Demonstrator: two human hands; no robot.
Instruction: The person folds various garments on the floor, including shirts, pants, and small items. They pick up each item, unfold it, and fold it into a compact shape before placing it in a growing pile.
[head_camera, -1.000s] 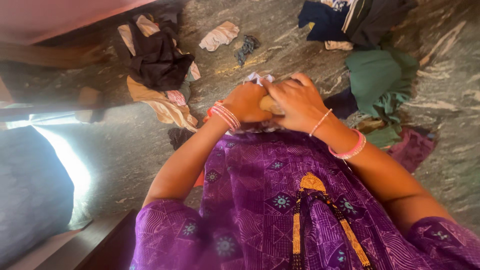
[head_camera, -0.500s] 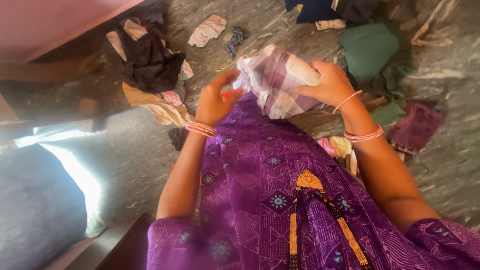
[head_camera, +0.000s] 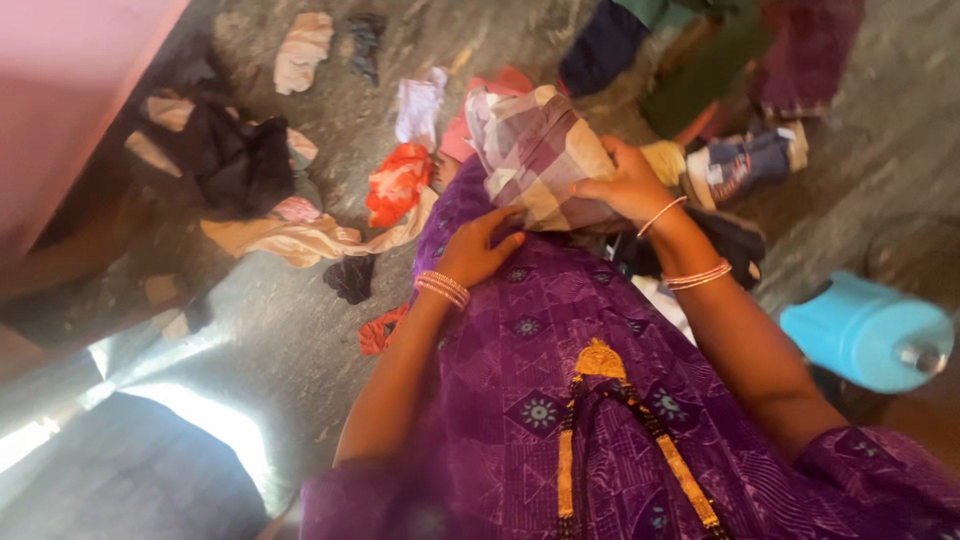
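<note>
Above her purple patterned lap, the person's right hand (head_camera: 625, 185) is closed around a crumpled checked cloth in pale purple and cream (head_camera: 535, 150), with the fingers curled over its edge. Her left hand (head_camera: 478, 248) lies half open and holds nothing; its fingertips touch the underside of the cloth. On the grey stone floor (head_camera: 280, 300) around her are an orange rag (head_camera: 398, 182), a black heap of clothes (head_camera: 230, 160) and a beige garment (head_camera: 300, 240). A light blue plastic tub (head_camera: 865, 330) stands close to her right arm.
</note>
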